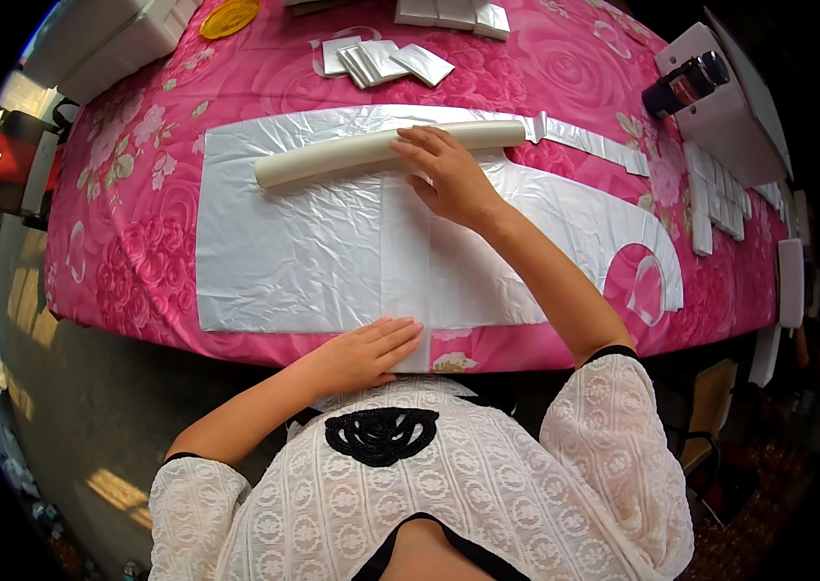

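A thin white plastic apron (284, 252) lies spread flat and creased, its neck loop to the right and a strap at the far right. Across its far half rests a long off-white tube (333, 165), slightly slanted. My right hand (449, 174) lies over the middle of the tube, fingers stretched out and touching it. Near the table's front edge, my left hand (371, 351) lies flat with fingers extended, by a narrow white strip (417, 358) that hangs over the edge from the apron's middle.
Folded white packets (381, 62) lie beyond the apron, with more stacked packets (715, 194) at the right. A dark bottle (686, 85) lies against a white box (729, 126). At the far left stand a white foam box (105, 48) and a yellow dish (229, 17). Pink floral cloth (129, 252) covers the table.
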A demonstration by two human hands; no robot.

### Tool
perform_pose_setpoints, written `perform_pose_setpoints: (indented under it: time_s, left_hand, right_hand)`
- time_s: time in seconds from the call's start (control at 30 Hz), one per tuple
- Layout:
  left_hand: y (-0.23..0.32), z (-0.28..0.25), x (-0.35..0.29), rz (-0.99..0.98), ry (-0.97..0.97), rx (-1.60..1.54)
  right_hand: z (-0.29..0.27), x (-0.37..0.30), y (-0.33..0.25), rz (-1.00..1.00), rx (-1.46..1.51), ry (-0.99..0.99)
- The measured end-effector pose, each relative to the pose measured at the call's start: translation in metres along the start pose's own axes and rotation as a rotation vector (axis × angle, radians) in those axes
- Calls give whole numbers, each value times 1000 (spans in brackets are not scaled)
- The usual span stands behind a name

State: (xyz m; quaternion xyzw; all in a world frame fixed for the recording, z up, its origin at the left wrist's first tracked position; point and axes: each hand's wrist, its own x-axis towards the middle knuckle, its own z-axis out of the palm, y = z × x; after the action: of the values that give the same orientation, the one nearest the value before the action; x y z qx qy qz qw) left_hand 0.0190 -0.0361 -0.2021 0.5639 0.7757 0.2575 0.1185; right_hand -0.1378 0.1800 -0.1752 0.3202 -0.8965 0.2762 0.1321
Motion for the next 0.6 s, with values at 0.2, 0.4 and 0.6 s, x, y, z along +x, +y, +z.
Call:
perform_pose_setpoints:
  time_s: [0.2,0.4,0.6]
  left_hand:
    - [-10,-6,-4,171,89,91]
    - [-11,-5,-8,124,241,-89]
    - [-6,-29,9,-27,397,-79]
  right_hand:
    - [-5,-77,-53,-116,178,-446]
    - [-11,-100,-70,-79,171,-409]
    - [5,-110,-73,-10,144,-229]
